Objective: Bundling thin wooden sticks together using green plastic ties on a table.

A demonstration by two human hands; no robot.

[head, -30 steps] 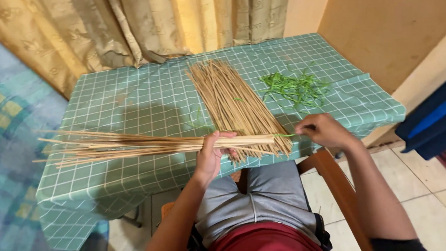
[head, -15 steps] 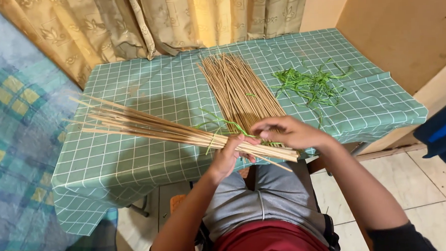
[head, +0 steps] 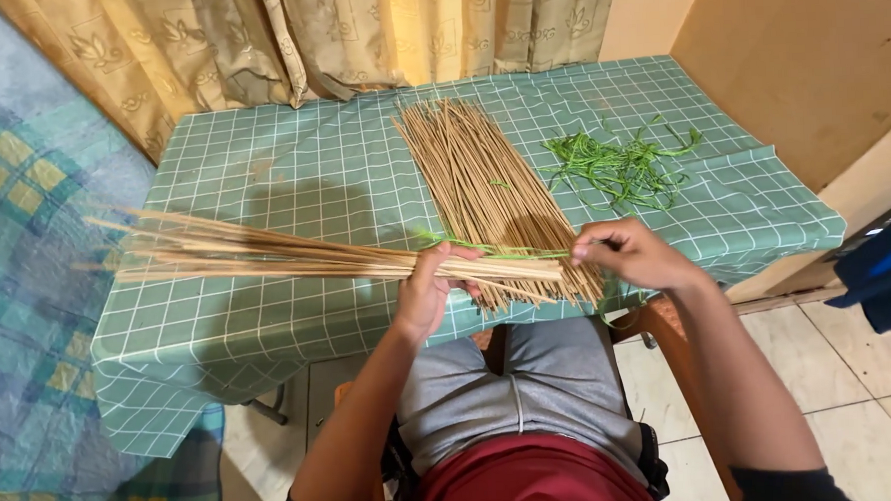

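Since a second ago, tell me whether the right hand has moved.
Yes. The right hand has come left along the table's near edge to the butt end of the bundle of sticks, now in front of the loose stick pile.

Tan stick bundle point(head: 295, 255) held level above table edge, fanned leftward; thin green strip point(head: 485, 247) across it.

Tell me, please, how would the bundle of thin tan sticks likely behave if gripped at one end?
The bundle of thin tan sticks looks light: the left hand alone carries it. Its free tips splay, so sticks could slip out. Each looks slender, probably springy, snappable.
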